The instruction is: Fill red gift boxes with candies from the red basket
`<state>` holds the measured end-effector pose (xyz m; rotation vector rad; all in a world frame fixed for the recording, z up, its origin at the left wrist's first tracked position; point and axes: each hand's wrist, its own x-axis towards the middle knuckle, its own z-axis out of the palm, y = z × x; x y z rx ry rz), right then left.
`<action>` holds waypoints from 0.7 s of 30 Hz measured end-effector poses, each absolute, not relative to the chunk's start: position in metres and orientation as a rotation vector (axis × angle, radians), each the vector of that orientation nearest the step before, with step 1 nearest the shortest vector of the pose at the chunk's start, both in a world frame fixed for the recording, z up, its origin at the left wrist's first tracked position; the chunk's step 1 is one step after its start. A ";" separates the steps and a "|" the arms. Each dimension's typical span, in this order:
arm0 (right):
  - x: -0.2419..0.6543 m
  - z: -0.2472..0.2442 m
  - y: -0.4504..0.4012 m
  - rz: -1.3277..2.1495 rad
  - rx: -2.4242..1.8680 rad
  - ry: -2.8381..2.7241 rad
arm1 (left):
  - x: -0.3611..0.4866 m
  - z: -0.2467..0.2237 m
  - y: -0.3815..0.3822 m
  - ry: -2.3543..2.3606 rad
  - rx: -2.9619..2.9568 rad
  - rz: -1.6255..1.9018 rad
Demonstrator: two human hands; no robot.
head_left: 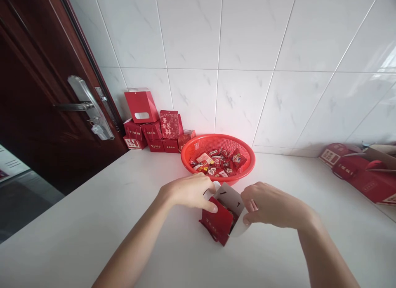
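A small red gift box (215, 224) with a white inside stands on the white table in front of me, its top flaps up and apart. Some wrapped pieces show inside it, mostly hidden. My left hand (193, 191) grips the box's left side, thumb on the red front panel. On the right, my right hand (267, 205) pinches a white flap between thumb and fingers. Just behind the box sits a red plastic basket (218, 138) holding several wrapped candies (216, 161).
Several red gift boxes (154, 131) are stacked against the tiled wall at the back left. More red boxes (359, 168) lie along the right edge. A dark wooden door (34, 73) with a metal handle (74, 107) stands at the left, beside the table's edge.
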<state>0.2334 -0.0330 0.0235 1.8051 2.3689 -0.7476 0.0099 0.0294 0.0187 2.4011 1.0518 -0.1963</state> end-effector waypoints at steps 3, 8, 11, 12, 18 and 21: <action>0.235 0.021 -0.032 -0.695 1.857 2.406 | 0.014 0.018 0.026 1.112 2.423 -0.200; 0.233 0.018 -0.031 -0.753 1.883 2.492 | 0.019 0.017 0.023 1.198 2.456 -0.188; 0.227 0.016 -0.031 -0.857 1.730 2.545 | 0.021 0.015 0.022 1.197 2.485 -0.202; 0.224 0.016 -0.031 -0.877 1.671 2.553 | 0.022 0.015 0.021 1.201 2.493 -0.210; 0.216 0.009 -0.029 -0.826 1.571 2.548 | 0.023 0.010 0.022 1.194 2.531 -0.241; 0.216 0.007 -0.028 -0.842 1.558 2.541 | 0.023 0.008 0.024 1.144 2.543 -0.227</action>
